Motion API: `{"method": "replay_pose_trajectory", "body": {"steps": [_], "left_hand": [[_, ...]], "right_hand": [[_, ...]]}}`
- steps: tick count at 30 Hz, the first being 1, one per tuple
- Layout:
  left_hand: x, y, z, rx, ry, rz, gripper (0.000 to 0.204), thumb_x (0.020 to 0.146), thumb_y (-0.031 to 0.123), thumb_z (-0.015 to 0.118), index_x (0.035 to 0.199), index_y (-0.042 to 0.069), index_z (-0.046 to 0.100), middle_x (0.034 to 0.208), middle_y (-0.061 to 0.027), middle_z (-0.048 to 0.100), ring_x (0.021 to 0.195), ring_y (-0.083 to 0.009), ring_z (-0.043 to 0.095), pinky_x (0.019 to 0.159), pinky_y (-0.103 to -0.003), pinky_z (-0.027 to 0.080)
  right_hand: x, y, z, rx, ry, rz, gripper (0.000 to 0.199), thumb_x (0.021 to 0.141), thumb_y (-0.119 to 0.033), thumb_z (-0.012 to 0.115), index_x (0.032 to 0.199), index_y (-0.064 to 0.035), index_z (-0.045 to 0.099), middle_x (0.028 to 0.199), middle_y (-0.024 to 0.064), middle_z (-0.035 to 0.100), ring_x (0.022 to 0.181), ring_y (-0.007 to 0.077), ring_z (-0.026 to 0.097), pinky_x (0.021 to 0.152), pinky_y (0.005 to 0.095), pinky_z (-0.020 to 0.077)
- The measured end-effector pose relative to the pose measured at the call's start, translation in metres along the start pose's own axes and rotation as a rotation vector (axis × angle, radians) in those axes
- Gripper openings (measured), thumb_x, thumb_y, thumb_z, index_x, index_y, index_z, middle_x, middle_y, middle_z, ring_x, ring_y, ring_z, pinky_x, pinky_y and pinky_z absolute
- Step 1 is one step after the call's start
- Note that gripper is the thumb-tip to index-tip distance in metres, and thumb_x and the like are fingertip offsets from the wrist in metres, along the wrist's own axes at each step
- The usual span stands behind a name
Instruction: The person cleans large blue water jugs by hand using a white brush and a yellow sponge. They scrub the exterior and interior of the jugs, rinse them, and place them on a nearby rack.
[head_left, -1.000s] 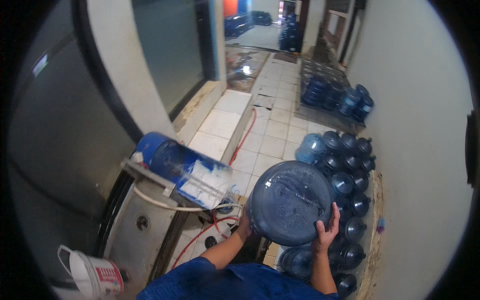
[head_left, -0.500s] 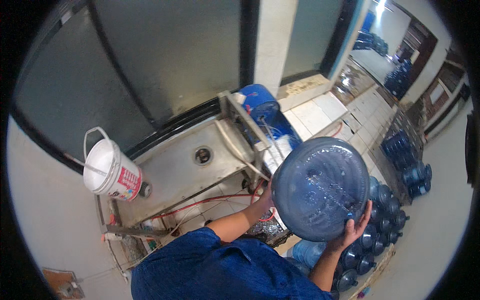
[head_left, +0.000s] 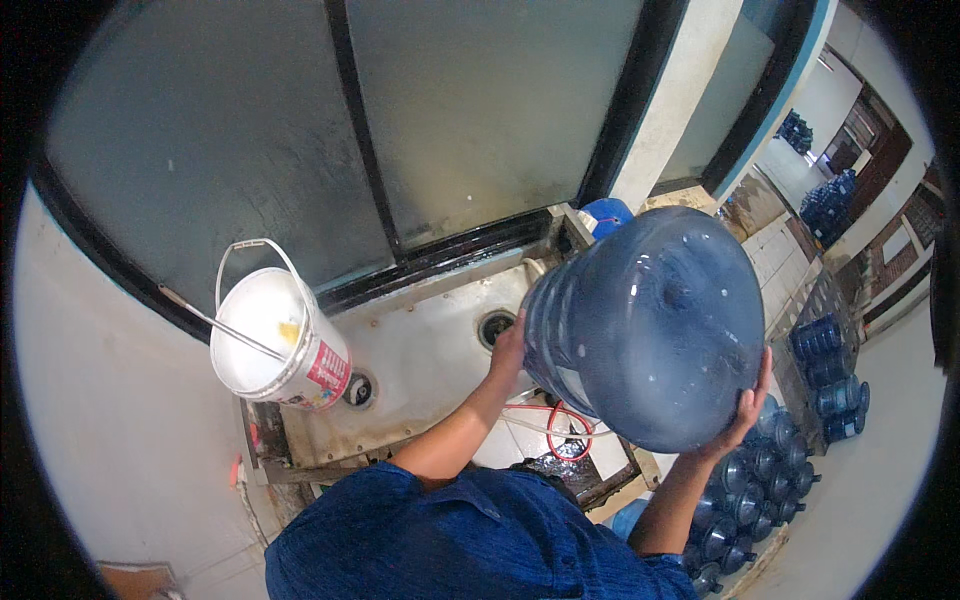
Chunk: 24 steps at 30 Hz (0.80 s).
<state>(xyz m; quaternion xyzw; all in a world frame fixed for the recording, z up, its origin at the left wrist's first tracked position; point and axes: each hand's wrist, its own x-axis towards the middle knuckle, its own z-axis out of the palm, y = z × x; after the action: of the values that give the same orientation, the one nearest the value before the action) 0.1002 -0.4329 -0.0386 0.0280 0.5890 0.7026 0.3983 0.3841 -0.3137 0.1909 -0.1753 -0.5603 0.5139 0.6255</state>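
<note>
The large blue jug (head_left: pixel 685 325) is held tilted between both hands, in front of the body and to the right of the steel bench (head_left: pixel 425 340), with its base toward the viewer and its neck hidden. The left hand (head_left: pixel 511 348) is partly curled against the ribbed side wall; its fingertips are hidden, so grip depth cannot be told. The right hand (head_left: pixel 743 418) is half open, cupped around the edge of the base. Slippage is the main risk: the wall is smooth and broad, neither hand encircles it, and any moisture would reduce friction. Uneven support could rotate the jug out of the grasp. A wide leftward swing could strike the white bucket (head_left: pixel 325 345) and its leaning rod (head_left: pixel 232 330). The red hose (head_left: pixel 551 430) may present a trip hazard.
</note>
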Motion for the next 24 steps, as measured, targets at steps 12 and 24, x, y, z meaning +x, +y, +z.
{"method": "replay_pose_trajectory", "body": {"steps": [12, 24], "left_hand": [[0.071, -0.003, -0.085, -0.132, 0.139, 0.0, 0.082, 0.101, 0.073, 0.038, 0.136, 0.002, 0.063, 0.126, -0.0113, 0.071, 0.113, -0.0256, 0.067, 0.095, -0.042, 0.051], [0.097, -0.051, -0.099, -0.285, 0.4, -0.01, 0.096, 0.095, 0.081, 0.039, 0.14, -0.001, 0.057, 0.13, -0.0162, 0.068, 0.115, -0.0341, 0.067, 0.099, -0.046, 0.053]], "right_hand": [[0.014, 0.125, 0.104, 0.013, -0.181, 0.19, 0.07, 0.091, -0.024, 0.062, 0.152, 0.0062, 0.043, 0.148, 0.0197, 0.053, 0.133, 0.0279, 0.055, 0.115, 0.0395, 0.0399], [0.079, 0.192, 0.135, -0.055, -0.469, 0.117, 0.057, 0.094, -0.021, 0.066, 0.146, 0.0016, 0.055, 0.144, 0.016, 0.055, 0.137, 0.0282, 0.048, 0.118, 0.0387, 0.0312]]}}
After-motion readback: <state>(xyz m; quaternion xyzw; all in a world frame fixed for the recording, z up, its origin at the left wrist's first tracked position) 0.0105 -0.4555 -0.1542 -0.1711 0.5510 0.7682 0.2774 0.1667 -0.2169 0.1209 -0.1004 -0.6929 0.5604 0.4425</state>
